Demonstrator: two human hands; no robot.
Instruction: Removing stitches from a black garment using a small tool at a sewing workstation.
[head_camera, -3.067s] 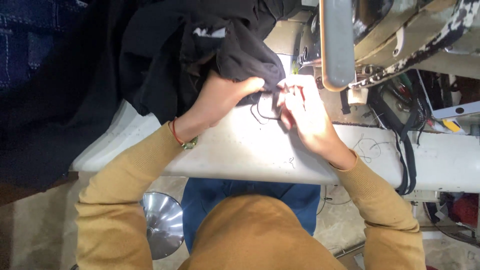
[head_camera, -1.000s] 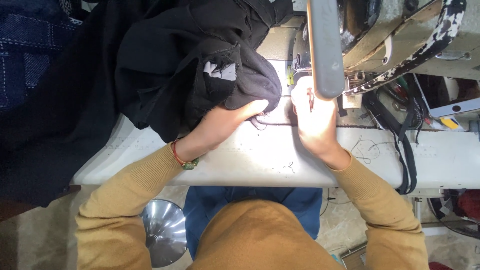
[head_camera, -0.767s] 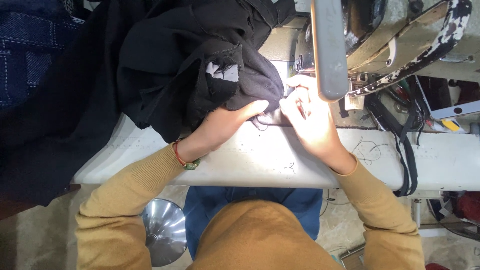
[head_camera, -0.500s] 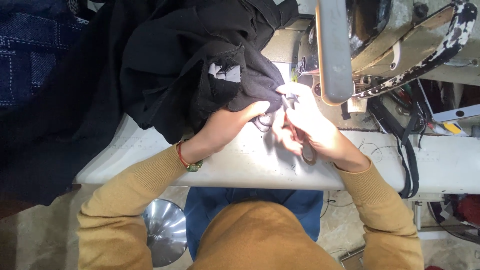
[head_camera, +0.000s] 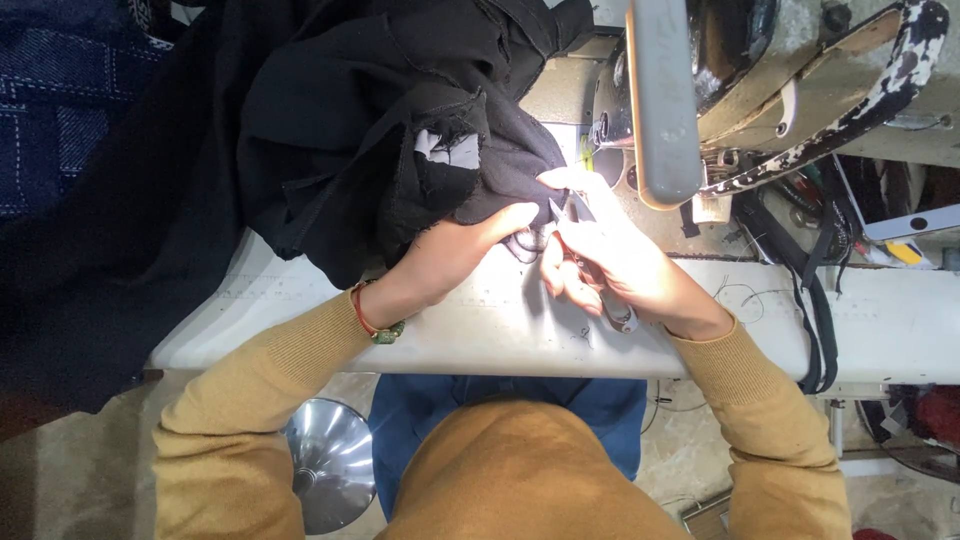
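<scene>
Left hand pins the black garment flat, right hand grips small snips—best cut just beyond the fingertips.

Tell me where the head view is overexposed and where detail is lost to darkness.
Head view: the machine's lamp blows out the fingertips of the right hand and the needle area; the black garment under the left hand swallows fold detail in near-black; the grey sewing machine arm looms soft and out of focus; the white table is evenly lit.

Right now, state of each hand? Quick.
Left hand: closed, pinching the black fabric garment on the white sewing table.
Right hand: closed on small metal thread snips.
</scene>
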